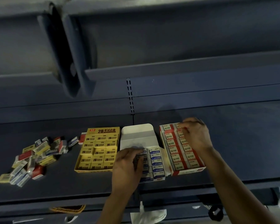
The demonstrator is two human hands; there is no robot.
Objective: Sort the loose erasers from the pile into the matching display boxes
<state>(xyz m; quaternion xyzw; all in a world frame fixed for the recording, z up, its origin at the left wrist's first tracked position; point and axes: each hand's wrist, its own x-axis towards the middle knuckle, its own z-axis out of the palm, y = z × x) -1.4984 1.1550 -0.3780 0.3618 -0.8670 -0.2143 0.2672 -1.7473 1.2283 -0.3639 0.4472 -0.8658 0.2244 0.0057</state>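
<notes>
A pile of loose erasers [31, 157] in yellow, red and blue-white sleeves lies at the left of the dark shelf. Three display boxes stand side by side: a yellow box [98, 151], a white box [155, 164] with blue-white erasers and its lid folded back, and a red box [181, 149]. My left hand [128, 165] rests over the left column of the white box, fingers curled on a blue-white eraser there. My right hand [196, 135] is at the far end of the red box, fingertips pinching a red-white eraser [178, 126] in its top row.
The dark blue shelf [241, 151] runs left to right, with a back panel and higher shelves above. One red eraser [82, 138] and a blue-white one [73, 141] lie between the pile and the yellow box. The shelf's front edge is just below the boxes.
</notes>
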